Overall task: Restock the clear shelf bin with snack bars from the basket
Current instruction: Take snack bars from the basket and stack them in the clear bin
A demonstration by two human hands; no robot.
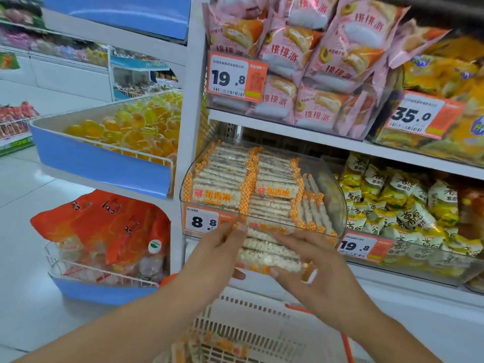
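Both hands hold a stack of snack bars (269, 254) at centre frame, directly in front of and slightly below the clear shelf bin (330, 195). The left hand (217, 250) grasps the left end of the stack, with its fingertips curled over the upper left corner, just below the bin's front wall. The right hand (314, 260) grasps the right end, with its fingers spread across the top of the stack and its thumb pressed against the near edge. The bars are white puffed-rice blocks in clear wrappers with orange checkered ends.

The bin sits on the middle shelf, centre frame. It already contains two rows of the same bars lying flat, plus several bars standing on edge at its right side. A price tag reading 8.8 (201, 221) is fixed to the bin's lower left front and is partly covered by the left hand's fingers.

The basket (251, 318), white perforated plastic with an orange handle (345, 344), occupies the lower centre of the frame beneath both forearms. More bars are visible inside it at the bottom edge, blurred.

Pink pastry packets (309, 61) fill the shelf at upper centre. Yellow-and-white snack bags (398, 205) fill the bin at right. Orange jelly cups (136, 129) lie in the blue-fronted tray at left.
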